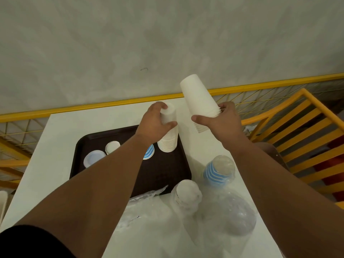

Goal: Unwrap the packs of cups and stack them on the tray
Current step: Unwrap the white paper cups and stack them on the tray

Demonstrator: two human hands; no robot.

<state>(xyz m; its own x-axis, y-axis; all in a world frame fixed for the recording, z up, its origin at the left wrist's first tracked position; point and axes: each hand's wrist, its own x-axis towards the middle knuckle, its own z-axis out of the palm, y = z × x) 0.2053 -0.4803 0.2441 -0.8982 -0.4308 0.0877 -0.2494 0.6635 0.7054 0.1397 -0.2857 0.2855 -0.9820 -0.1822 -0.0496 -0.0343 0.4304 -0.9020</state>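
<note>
Step in hand: we judge we are joining the loose white stack [200, 101] onto the standing white stack [168, 134] at the far right corner of the tray [89, 144].
Left hand [155, 122]: fingers curled round the standing stack near its top, steadying it.
Right hand [221, 121]: grips the rim end of the loose stack, held tilted in the air, closed end up and away from us.
Doing it well: we should level the loose stack over the standing one, line up the axes, then lower it straight.
Risk: a skewed entry could tip the column.
Still wrapped: the blue-striped pack [217, 171] and white pack [187, 196] stand near right.
</note>
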